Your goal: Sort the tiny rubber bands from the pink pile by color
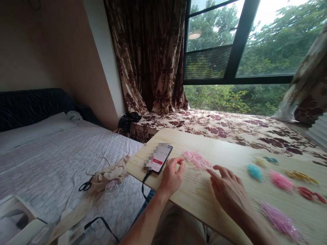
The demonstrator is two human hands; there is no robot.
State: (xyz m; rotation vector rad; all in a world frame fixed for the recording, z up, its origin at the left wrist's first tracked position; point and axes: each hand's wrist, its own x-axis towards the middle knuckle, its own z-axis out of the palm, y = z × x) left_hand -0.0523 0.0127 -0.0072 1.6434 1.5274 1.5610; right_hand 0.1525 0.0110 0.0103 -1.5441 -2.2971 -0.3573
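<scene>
pale tabletop (194, 200), pink strands (196, 160) aslant lengthwise, nearer rightward; right hand (227, 187) outspread, left hand (171, 176) curled, hold unclear

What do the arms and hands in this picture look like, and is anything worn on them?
They are a person's own: the left hand and right hand are ungloved, with slender fingers, and the forearms show no sleeves as far as the picture reaches. I see no watch, bracelet, markings or attached cables, and no ring on the fingers in view.
</scene>
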